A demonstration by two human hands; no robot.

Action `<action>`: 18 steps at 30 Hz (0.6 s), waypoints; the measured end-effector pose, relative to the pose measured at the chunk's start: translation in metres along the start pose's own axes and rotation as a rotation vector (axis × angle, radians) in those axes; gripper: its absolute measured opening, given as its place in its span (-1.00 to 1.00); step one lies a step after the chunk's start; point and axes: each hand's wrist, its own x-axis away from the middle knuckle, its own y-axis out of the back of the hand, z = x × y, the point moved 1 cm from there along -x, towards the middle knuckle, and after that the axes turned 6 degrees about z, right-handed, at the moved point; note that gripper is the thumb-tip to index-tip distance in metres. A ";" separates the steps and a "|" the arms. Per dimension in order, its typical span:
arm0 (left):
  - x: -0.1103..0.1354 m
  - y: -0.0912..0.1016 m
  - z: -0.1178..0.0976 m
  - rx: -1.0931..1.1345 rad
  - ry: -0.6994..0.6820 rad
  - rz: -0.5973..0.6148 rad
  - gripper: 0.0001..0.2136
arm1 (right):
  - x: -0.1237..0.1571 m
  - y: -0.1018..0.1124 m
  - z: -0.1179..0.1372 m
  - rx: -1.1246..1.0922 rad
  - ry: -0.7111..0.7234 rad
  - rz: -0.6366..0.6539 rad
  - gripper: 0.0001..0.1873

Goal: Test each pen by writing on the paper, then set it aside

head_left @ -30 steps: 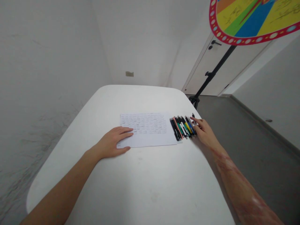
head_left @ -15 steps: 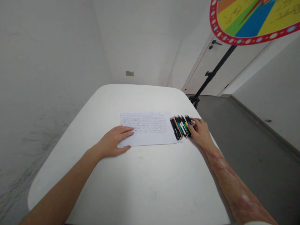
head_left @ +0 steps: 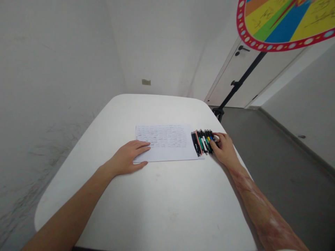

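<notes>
My left hand [head_left: 131,157] lies flat on the left part of a sheet of white paper [head_left: 167,155], fingers spread and holding nothing. Rows of handwriting cover the sheet's upper half. Along its right edge, several pens [head_left: 200,143] lie side by side in a slanted row, mostly black, with pink, green, white, yellow and blue parts. My right hand [head_left: 221,146] is at the row's right end, thumb and fingers curled around the outermost pen, which they partly hide.
Everything rests on a white table [head_left: 157,209] with rounded corners. Past its right side, a colourful wheel [head_left: 282,24] stands on a black pole [head_left: 243,76] before a white door [head_left: 261,76]. Walls are close on the left and at the far end.
My right hand has brought the right-hand pens a little closer together, narrowing the gap in the row. My left hand remains flat on the paper. The view has shifted slightly.
</notes>
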 end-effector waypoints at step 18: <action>-0.006 -0.027 -0.039 -0.080 0.313 -0.115 -0.38 | 0.023 -0.002 0.115 -0.075 0.333 0.135 -0.48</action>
